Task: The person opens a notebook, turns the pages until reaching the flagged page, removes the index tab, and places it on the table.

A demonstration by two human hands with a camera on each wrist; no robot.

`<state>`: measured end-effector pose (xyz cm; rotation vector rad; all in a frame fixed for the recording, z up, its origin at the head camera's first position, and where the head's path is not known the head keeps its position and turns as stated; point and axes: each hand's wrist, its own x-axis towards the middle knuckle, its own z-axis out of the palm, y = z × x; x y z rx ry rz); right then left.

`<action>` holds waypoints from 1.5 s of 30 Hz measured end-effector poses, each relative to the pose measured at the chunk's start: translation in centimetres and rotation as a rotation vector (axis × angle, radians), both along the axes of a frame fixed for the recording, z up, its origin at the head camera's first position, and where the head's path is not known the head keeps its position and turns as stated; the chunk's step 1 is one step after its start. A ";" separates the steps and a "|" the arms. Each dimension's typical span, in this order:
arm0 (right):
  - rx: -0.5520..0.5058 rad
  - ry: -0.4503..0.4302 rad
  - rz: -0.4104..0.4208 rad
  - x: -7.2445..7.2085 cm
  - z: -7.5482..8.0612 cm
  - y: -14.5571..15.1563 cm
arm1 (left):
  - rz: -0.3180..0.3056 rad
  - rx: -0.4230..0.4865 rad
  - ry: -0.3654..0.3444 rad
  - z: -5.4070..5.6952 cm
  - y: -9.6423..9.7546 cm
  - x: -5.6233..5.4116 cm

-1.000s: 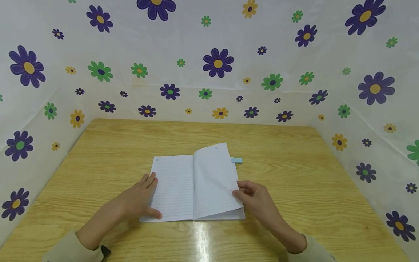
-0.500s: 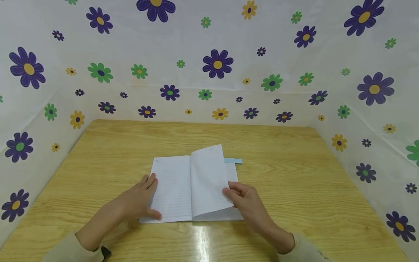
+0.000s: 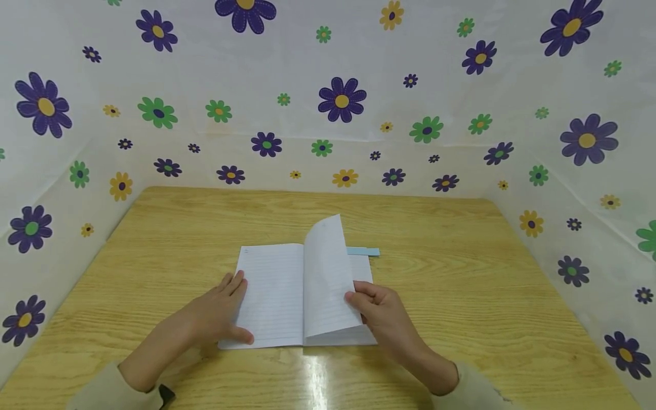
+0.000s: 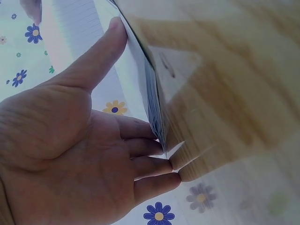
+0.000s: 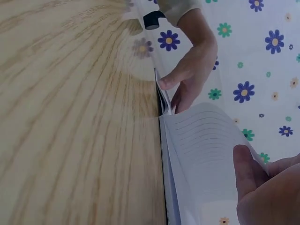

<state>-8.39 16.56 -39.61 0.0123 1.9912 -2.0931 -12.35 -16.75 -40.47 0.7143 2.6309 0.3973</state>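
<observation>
An open notebook (image 3: 271, 296) with lined white pages lies on the wooden table. My left hand (image 3: 220, 307) rests on its left edge, thumb on the lower corner of the page and fingers straight along the side. The left wrist view shows that hand (image 4: 93, 136) with its fingertips against the page edges. Between thumb and fingers my right hand (image 3: 386, 313) pinches the outer edge of a raised page (image 3: 330, 279), which curves up from the spine. In the right wrist view the lifted page (image 5: 206, 140) stands bent away from the pages beneath.
A light blue strip (image 3: 366, 251) sticks out past the notebook's upper right side, partly behind the raised page. The wooden table (image 3: 461, 256) extends around the notebook. White cloth (image 3: 230, 68) with printed flowers borders it at the back and both sides.
My right hand has moved left with the pinched page, which now stands higher and more curved. More of the blue strip shows. The left hand has stayed in place.
</observation>
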 end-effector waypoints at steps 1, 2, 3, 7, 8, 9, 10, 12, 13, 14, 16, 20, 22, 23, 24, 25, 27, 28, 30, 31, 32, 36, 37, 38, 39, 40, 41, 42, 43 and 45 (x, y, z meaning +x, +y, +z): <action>0.000 0.000 0.008 -0.1 -0.1 -0.1 | 0.002 -0.001 -0.002 0.0 0.0 0.0; -0.001 0.001 0.018 -0.1 -0.2 -0.3 | 0.003 -0.001 0.001 0.0 0.0 0.0; -0.003 0.005 0.031 -0.2 -0.3 -0.4 | 0.009 0.001 -0.003 0.0 0.0 0.0; -0.033 0.019 0.083 -0.4 -0.6 -1.0 | 0.030 0.013 0.002 0.2 0.0 -0.1; -0.038 0.023 0.093 -0.5 -0.7 -1.1 | 0.034 0.016 0.007 0.2 0.0 -0.1; -0.042 0.022 0.097 -0.5 -0.8 -1.2 | 0.040 0.016 0.012 0.3 0.1 -0.2; -0.042 0.020 0.100 -0.6 -0.9 -1.3 | 0.041 0.016 0.025 0.3 0.1 -0.3; -0.038 0.017 0.105 -0.7 -1.1 -1.5 | 0.036 0.011 0.064 0.5 0.2 -0.4; -0.031 0.014 0.105 -0.7 -1.2 -1.6 | 0.033 0.012 0.088 0.6 0.3 -0.5; -0.020 0.015 0.106 -0.8 -1.3 -1.8 | 0.030 0.012 0.116 0.8 0.4 -0.6; -0.003 0.019 0.113 -0.9 -1.5 -2.0 | 0.028 0.025 0.172 1.2 0.8 -0.6; 0.027 0.039 0.127 -0.9 -1.6 -2.4 | 0.021 0.093 0.296 2.2 1.7 -0.5; 0.033 0.048 0.137 -0.8 -1.6 -2.6 | 0.011 0.138 0.352 2.6 2.4 -0.4; 0.030 0.051 0.144 -0.8 -1.5 -2.7 | 0.007 0.158 0.375 2.8 2.7 -0.4; 0.026 0.055 0.153 -0.8 -1.5 -2.8 | 0.006 0.175 0.390 2.9 3.1 -0.5; 0.023 0.059 0.164 -0.7 -1.5 -2.8 | 0.006 0.191 0.396 3.1 3.5 -0.5; 0.019 0.067 0.188 -0.7 -1.5 -3.0 | 0.005 0.214 0.402 3.4 4.2 -0.7; 0.017 0.070 0.199 -0.7 -1.4 -3.0 | 0.004 0.221 0.405 3.5 4.6 -0.8; 0.018 0.078 0.217 -0.7 -1.3 -3.1 | 0.001 0.237 0.409 3.8 5.3 -1.0; 0.019 0.081 0.224 -0.7 -1.3 -3.1 | -0.002 0.245 0.412 4.0 5.6 -1.1; 0.023 0.086 0.230 -0.7 -1.3 -3.2 | -0.002 0.255 0.413 4.2 5.9 -1.2; 0.048 0.107 0.241 -0.7 -1.1 -3.3 | -0.004 0.277 0.413 4.9 7.1 -1.5; 0.050 0.111 0.245 -0.6 -1.0 -3.4 | -0.005 0.280 0.412 5.0 7.3 -1.6; 0.053 0.112 0.246 -0.6 -1.0 -3.4 | -0.007 0.282 0.412 5.1 7.5 -1.7; 0.053 0.113 0.249 -0.6 -1.0 -3.4 | -0.009 0.281 0.411 5.2 7.8 -1.8; 0.054 0.113 0.251 -0.7 -1.0 -3.5 | -0.011 0.281 0.412 5.3 8.0 -1.9; 0.054 0.114 0.251 -0.7 -1.0 -3.5 | -0.014 0.282 0.411 5.4 8.2 -2.0; 0.053 0.116 0.253 -0.7 -1.0 -3.5 | -0.016 0.282 0.410 5.4 8.3 -2.2; 0.054 0.119 0.255 -0.7 -1.0 -3.6 | -0.017 0.285 0.404 5.5 8.5 -2.3; 0.058 0.130 0.260 -0.7 -1.1 -3.7 | -0.024 0.285 0.399 5.5 8.8 -2.5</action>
